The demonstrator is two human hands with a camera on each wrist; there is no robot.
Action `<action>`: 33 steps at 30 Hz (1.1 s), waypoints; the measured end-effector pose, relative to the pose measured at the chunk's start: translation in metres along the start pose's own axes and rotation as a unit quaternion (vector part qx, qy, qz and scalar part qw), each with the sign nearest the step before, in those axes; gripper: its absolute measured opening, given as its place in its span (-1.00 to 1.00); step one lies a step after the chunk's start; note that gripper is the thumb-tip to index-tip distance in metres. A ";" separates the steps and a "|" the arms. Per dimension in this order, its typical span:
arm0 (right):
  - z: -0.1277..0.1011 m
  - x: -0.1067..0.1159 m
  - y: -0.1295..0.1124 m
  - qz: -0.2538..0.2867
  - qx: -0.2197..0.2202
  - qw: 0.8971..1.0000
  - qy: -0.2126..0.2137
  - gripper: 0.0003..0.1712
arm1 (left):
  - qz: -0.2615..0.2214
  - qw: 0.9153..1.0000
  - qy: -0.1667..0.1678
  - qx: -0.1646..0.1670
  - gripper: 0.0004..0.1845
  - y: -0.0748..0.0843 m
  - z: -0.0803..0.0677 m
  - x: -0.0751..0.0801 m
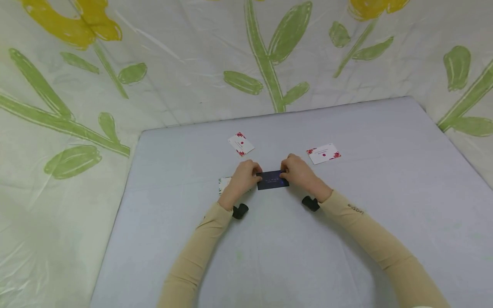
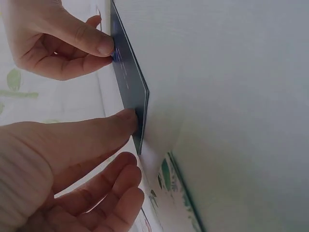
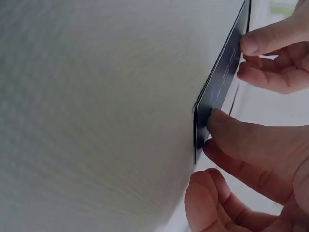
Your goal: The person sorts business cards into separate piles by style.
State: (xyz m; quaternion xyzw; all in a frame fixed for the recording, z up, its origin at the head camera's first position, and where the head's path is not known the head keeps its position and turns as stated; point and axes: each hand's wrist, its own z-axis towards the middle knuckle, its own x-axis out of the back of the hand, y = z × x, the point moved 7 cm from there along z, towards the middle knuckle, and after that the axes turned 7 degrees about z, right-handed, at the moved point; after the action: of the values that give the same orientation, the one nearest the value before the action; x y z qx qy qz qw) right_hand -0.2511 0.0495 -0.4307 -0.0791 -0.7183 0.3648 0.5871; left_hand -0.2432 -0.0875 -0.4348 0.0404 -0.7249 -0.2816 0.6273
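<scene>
Dark card (image 1: 272,180) lies flat mid-table, 6 o'clock of the white cards; left hand (image 1: 243,176) and right hand (image 1: 298,172) pinch its short ends. Probably light, thin, stiff: lift by edges.

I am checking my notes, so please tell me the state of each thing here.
dark card: flat on table, held at both ends
left hand: pinches card
right hand: pinches card
two white floral cards: flat, untouched
card under left hand: partly hidden

Two white cards with red flowers, one (image 1: 241,144) and another (image 1: 323,153), are lying well apart on the grey bench (image 1: 346,239) by a leafy sheet (image 1: 265,55).
</scene>
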 end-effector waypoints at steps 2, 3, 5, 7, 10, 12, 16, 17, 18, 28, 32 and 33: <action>-0.002 0.002 -0.001 -0.014 0.002 1.000 -0.003 -0.90 | 0.006 1.000 0.001 -0.006 -0.90 0.003 0.001 0.000; -0.003 0.002 -0.001 -0.017 0.000 1.000 -0.006 -0.90 | 0.009 1.000 0.000 -0.009 -0.91 0.005 0.001 -0.001; -0.005 0.004 0.000 -0.017 0.003 1.000 -0.018 -0.88 | 0.018 1.000 -0.004 -0.013 -0.93 0.008 0.001 -0.001; -0.008 0.007 0.002 -0.004 0.008 0.999 -0.037 -0.84 | 0.030 0.999 -0.009 -0.019 -0.92 0.012 0.002 0.000; -0.011 0.026 0.010 0.038 0.013 0.998 -0.047 -0.77 | 0.038 0.999 -0.003 -0.025 -0.87 0.021 0.006 0.005; -0.013 0.049 0.021 0.063 0.008 0.998 -0.027 -0.74 | 0.032 0.999 0.017 -0.030 -0.84 0.030 0.011 0.010; -0.016 0.099 0.048 0.072 -0.001 0.996 0.046 -0.73 | 0.003 0.998 0.055 -0.034 -0.77 0.054 0.030 0.014; -0.018 0.108 0.054 0.069 -0.003 0.996 0.058 -0.73 | 0.001 0.998 0.058 -0.035 -0.75 0.061 0.035 0.012; -0.018 0.114 0.061 0.064 -0.002 0.996 0.064 -0.72 | -0.001 0.998 0.057 -0.036 -0.73 0.067 0.041 0.009; -0.017 0.103 0.112 -0.005 -0.045 0.999 0.012 -0.59 | 0.125 0.991 0.020 -0.045 -0.58 0.113 0.094 -0.048; -0.017 0.094 0.117 -0.029 -0.035 0.999 -0.018 -0.51 | 0.175 0.984 0.005 -0.039 -0.55 0.119 0.102 -0.062; -0.018 0.092 0.117 -0.034 -0.031 0.999 -0.023 -0.50 | 0.185 0.982 0.001 -0.036 -0.56 0.121 0.103 -0.064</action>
State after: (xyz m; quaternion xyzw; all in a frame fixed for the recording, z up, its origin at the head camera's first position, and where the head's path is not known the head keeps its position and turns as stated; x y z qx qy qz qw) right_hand -0.2995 0.1919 -0.4298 -0.0644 -0.7448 0.3233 0.5801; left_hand -0.2898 0.0765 -0.4416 -0.1168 -0.7084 -0.1870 0.6705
